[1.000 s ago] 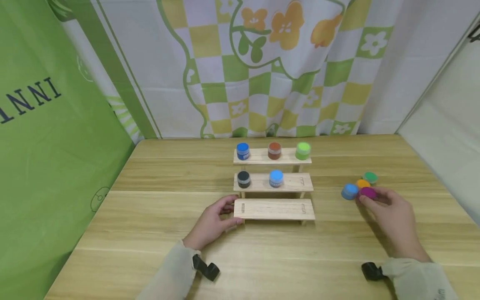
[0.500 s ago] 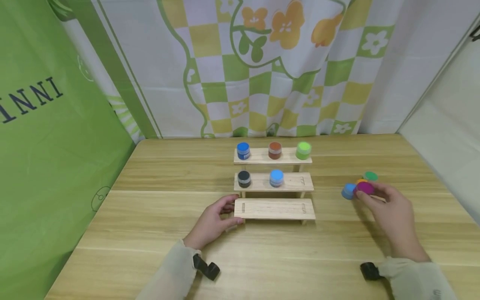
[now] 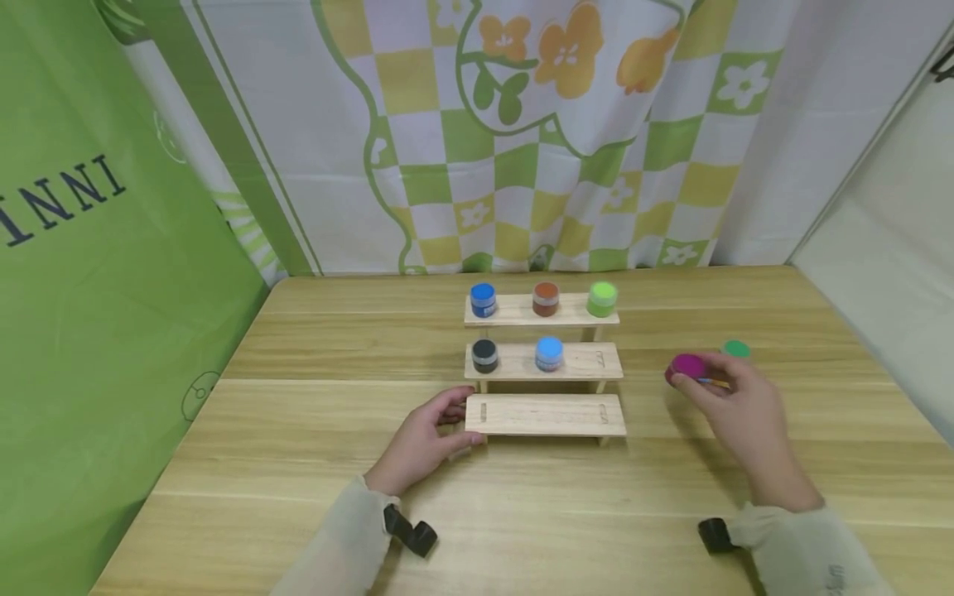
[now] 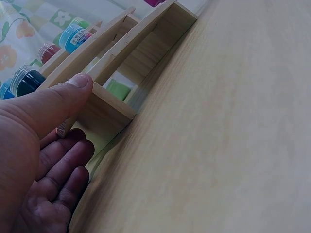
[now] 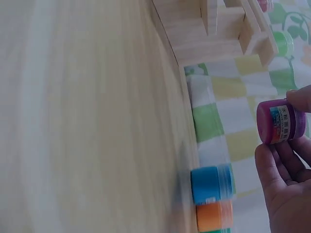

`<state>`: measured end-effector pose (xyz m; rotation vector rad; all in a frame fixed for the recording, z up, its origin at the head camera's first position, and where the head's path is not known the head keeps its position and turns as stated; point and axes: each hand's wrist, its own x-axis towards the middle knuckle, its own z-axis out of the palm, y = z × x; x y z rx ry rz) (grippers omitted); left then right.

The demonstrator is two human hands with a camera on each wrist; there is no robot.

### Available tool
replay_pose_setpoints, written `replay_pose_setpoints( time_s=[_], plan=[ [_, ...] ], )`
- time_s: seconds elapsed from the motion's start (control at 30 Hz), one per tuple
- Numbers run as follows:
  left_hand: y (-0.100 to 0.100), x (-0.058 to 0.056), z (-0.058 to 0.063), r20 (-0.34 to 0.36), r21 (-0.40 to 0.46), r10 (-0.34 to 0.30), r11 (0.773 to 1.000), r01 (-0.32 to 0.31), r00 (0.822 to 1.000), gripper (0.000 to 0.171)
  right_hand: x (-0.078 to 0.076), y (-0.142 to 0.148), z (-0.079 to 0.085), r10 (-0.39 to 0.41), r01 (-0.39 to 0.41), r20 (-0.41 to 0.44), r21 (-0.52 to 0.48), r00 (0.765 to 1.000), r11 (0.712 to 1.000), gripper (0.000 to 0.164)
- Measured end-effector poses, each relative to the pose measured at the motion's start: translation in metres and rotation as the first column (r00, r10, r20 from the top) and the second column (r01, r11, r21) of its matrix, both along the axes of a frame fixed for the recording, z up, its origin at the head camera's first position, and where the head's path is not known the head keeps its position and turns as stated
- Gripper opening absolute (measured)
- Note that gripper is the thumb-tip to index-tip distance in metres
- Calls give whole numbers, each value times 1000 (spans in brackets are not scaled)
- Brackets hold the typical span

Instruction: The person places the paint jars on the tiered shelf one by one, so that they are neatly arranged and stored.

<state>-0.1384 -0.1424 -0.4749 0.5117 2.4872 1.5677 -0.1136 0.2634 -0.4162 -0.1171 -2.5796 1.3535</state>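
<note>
My right hand (image 3: 753,414) pinches a paint jar with purple paint (image 3: 687,365) between thumb and fingers, raised above the table; its label faces the camera in the right wrist view. At the left end of a three-tier wooden display stand (image 3: 544,415), my left hand (image 3: 417,439) grips the lowest step, thumb at the front corner and fingers toward the back. Dark blue (image 3: 483,300), brown (image 3: 546,300) and light green (image 3: 602,300) jars stand on the top step. The middle step carries a black jar (image 3: 484,356) and a light blue jar (image 3: 549,354) and the lowest step is bare.
On the table to the right stand a green jar (image 3: 736,350), a blue jar (image 5: 205,184) and an orange jar (image 5: 209,216), the last two mostly hidden behind my right hand in the head view. A patterned curtain (image 3: 514,165) hangs behind the table.
My right hand has lifted the purple jar from beside the other loose jars and carried it left toward the stand. My left hand stays on the lowest step.
</note>
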Motion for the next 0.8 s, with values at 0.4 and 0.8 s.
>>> replay_pose_setpoints(
  time_s=[0.4, 0.8],
  plan=[
    [0, 0, -1, 1, 19, -6, 1000, 6, 1000, 66, -9, -27, 10, 37, -37, -39, 17, 999, 999, 53],
    [0, 0, 0, 0, -5, -4, 1000, 4, 1000, 69, -14, -45, 16, 59, -59, -38, 2, 998, 998, 50]
  ],
)
